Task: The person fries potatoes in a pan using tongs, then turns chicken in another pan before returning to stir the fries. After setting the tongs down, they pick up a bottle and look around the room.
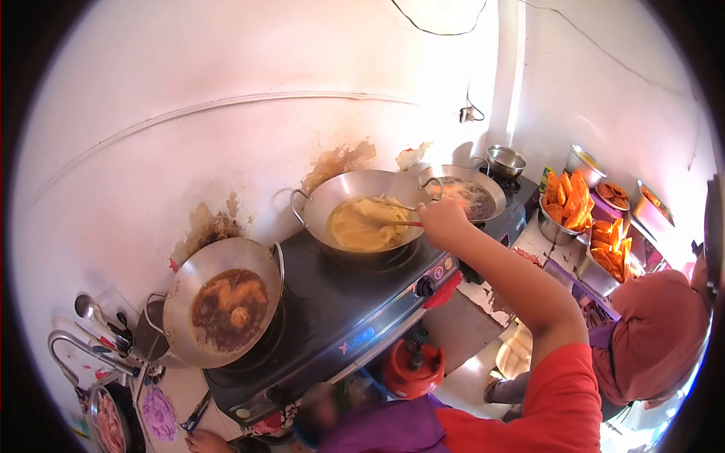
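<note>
White walls with brown stains stand behind a black stove. A red gas cylinder sits below its front. On the stove, the left wok has brown pieces in dark oil, and the middle wok holds yellow food in liquid. Beyond it are the right wok, with bubbling oil, and a small metal pot.

The right hand reaches to the middle wok's near rim, its grip closed around the red handle of a utensil whose far end is in the yellow food. The left hand is low by the surface, near a black-handled tool; its grip cannot be told.

Left of the stove are ladles, a purple bag and a container of pink pieces. At right, a person in a headscarf is close to the right arm, beside metal bowls of orange pieces.
</note>
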### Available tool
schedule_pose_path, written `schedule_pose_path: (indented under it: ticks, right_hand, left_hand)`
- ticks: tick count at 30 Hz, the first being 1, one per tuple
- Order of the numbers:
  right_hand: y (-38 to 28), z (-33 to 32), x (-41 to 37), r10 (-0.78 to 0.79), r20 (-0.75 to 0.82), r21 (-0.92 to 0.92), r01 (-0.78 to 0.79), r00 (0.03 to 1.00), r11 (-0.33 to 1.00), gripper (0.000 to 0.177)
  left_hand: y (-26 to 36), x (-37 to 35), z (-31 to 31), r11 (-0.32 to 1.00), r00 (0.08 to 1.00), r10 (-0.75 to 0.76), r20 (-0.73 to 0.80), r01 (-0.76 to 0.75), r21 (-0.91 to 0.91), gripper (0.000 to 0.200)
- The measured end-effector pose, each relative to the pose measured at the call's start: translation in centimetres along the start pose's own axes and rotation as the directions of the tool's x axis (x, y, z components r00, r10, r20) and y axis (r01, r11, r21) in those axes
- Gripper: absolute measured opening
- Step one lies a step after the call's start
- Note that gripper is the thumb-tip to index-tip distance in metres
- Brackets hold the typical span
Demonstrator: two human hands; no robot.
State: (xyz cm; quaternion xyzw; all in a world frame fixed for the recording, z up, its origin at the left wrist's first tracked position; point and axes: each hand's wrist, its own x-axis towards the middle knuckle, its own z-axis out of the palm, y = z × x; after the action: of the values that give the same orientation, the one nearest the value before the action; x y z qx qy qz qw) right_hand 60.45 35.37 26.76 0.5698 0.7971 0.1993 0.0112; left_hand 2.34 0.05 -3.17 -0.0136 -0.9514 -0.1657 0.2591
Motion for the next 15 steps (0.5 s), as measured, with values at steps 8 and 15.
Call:
schedule_pose_path:
  ticks: [8, 15]
  right_hand:
    - [3.0, -1.9, 0.2, 0.017, 0.188, 0.36, -0.085, 0.982, 0.929, 0.03]
    - [4.2, -5.6, -0.8, 0.102, 0.144, 0.313, -0.143, 0.984, 0.939, 0.031]
  left_hand:
    - [-1.3, 0.5, 2.4, 0.997, 0.997, -0.074, 0.029, 0.075, -0.027, 0.035]
    - [0.5, -0.2, -0.8, 0.99, 0.989, -0.139, 0.057, 0.141, -0.033, 0.034]
